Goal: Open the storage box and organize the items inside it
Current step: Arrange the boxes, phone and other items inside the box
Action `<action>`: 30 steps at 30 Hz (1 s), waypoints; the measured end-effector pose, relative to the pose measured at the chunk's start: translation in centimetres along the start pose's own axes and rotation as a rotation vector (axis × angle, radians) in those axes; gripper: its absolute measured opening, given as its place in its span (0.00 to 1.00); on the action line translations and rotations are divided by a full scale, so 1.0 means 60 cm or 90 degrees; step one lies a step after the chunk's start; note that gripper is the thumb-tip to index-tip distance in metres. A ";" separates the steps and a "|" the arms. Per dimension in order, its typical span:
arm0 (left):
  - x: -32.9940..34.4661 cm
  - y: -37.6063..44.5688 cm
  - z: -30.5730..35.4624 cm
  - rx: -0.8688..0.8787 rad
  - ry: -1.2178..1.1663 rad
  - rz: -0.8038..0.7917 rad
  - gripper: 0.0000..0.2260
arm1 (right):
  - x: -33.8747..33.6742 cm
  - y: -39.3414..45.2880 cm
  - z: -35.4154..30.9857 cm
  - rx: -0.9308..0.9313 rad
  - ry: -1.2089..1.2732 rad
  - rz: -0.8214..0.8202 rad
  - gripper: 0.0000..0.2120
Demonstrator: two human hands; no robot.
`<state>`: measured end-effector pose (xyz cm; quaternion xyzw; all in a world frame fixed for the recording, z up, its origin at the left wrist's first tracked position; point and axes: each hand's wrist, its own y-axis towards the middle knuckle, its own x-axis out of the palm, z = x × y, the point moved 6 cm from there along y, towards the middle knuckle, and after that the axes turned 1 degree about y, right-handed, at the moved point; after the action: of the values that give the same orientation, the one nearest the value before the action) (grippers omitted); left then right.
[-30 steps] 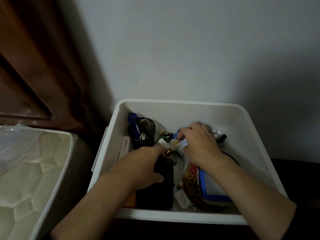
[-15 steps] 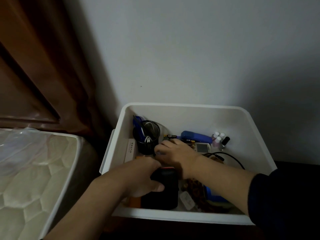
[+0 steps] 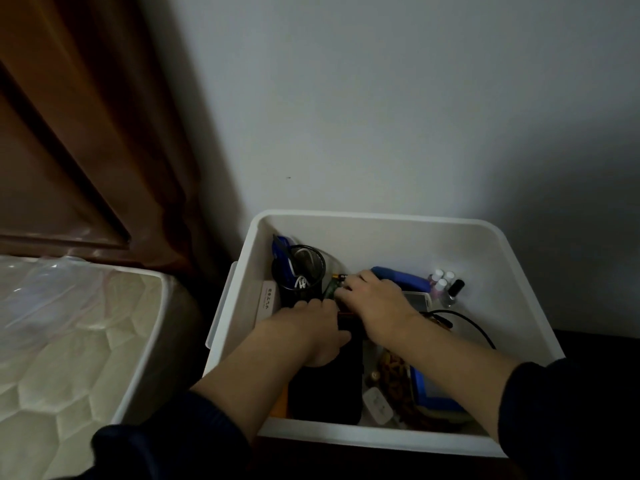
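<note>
The white storage box (image 3: pixel 519 268) stands open against the wall, full of small items. My left hand (image 3: pixel 311 327) grips the top of a black case (image 3: pixel 329 389) standing in the box's near left part. My right hand (image 3: pixel 374 299) reaches across the middle, its fingers curled on small batteries and a green item (image 3: pixel 332 287) beside a black mesh pen cup (image 3: pixel 304 271). Behind my right hand lies a blue tube (image 3: pixel 405 277). What the fingertips pinch is partly hidden.
Small nail polish bottles (image 3: pixel 445 284) stand at the back right. A black cable (image 3: pixel 467 323), a blue-framed item (image 3: pixel 429 389), a brown chain heap (image 3: pixel 398 379) and a white charger (image 3: pixel 377 405) lie on the right. A mattress (image 3: pixel 69 341) sits left; brown curtain (image 3: pixel 104 133) behind.
My right hand moved from the box's back middle leftward toward the pen cup, then a bit back. My left hand kept its grip on the black case. The camera view shifted slightly.
</note>
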<state>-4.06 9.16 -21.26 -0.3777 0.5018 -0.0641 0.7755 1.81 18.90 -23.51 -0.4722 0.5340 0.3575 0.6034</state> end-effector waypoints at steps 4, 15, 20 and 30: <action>0.008 0.020 0.016 -0.004 0.042 -0.011 0.26 | -0.021 -0.004 0.026 0.044 0.097 0.007 0.18; 0.028 0.010 0.017 -0.009 0.161 -0.009 0.37 | -0.039 -0.016 0.029 0.097 0.122 -0.043 0.21; 0.041 0.009 0.019 -0.019 0.188 0.003 0.37 | -0.056 -0.024 0.007 0.097 0.067 -0.075 0.16; 0.029 0.045 0.005 -0.029 0.038 0.074 0.31 | -0.067 -0.089 0.080 0.252 0.259 0.023 0.23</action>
<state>-3.71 10.40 -24.25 -0.3634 0.5473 -0.0190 0.7537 7.60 22.16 -18.63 -0.3977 0.7119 0.1549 0.5577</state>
